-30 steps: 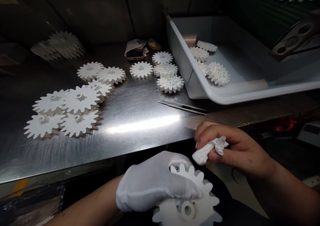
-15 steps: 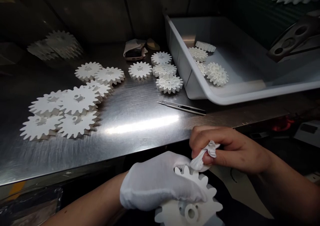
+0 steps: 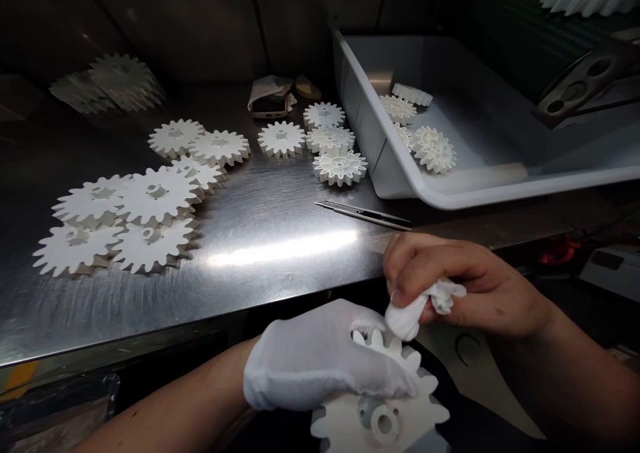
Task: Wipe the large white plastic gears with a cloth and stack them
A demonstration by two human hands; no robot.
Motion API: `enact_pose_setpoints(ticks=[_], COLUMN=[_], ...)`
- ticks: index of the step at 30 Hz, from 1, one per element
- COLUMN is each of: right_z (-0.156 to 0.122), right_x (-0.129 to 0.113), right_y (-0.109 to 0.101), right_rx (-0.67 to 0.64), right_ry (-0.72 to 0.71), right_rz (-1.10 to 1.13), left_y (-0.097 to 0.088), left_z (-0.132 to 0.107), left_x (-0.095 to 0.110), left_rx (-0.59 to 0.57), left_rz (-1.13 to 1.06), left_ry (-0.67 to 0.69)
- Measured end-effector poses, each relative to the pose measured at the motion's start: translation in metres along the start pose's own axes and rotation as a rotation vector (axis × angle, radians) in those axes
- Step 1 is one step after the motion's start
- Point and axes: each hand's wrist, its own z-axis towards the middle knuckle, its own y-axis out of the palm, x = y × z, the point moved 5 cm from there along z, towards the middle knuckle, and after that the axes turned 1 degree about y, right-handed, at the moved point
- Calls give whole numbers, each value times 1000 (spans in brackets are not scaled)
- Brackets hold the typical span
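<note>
In a white glove, my left hand [image 3: 325, 359] grips a large white plastic gear [image 3: 420, 419] below the table's front edge, thumb across its face. The gear's hub with a round hole faces up. My bare right hand [image 3: 460, 283] pinches a crumpled white cloth [image 3: 406, 318] at the gear's far teeth. On the metal table beyond lies a slim utility knife [image 3: 365, 215]. More white gears [image 3: 157, 193] sit stacked at the left. A smaller group of gears [image 3: 340, 166] rests beside the tray.
A grey plastic tray [image 3: 435, 201] at the right holds several white gears [image 3: 434, 149]. At the table's back lies a phone-like item under a cloth [image 3: 270, 97]. A dark metal bracket [image 3: 575, 86] juts in over the tray. The metal table [image 3: 260, 206] ends just beyond my hands.
My right hand has shifted slightly to the right and up with the cloth, which bunches out more. My left hand and the gear have barely moved.
</note>
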Motion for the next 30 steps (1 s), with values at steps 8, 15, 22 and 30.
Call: enact_pose_setpoints(ticks=[8, 15, 22, 30], right_z=[-4, -26, -23, -21], right_x=[19, 17, 7, 3], right_y=[3, -5, 18, 33], right_rx=[-60, 297, 274, 103], right_ry=[119, 142, 86, -3], right_rz=[-312, -128, -23, -124], left_y=[-11, -20, -20, -20], left_z=[-24, -58, -58, -60], left_x=[-13, -10, -11, -21], left_rx=[162, 352, 341, 340], left_rz=[-23, -173, -195, -196], left_ry=[-16, -93, -82, -51])
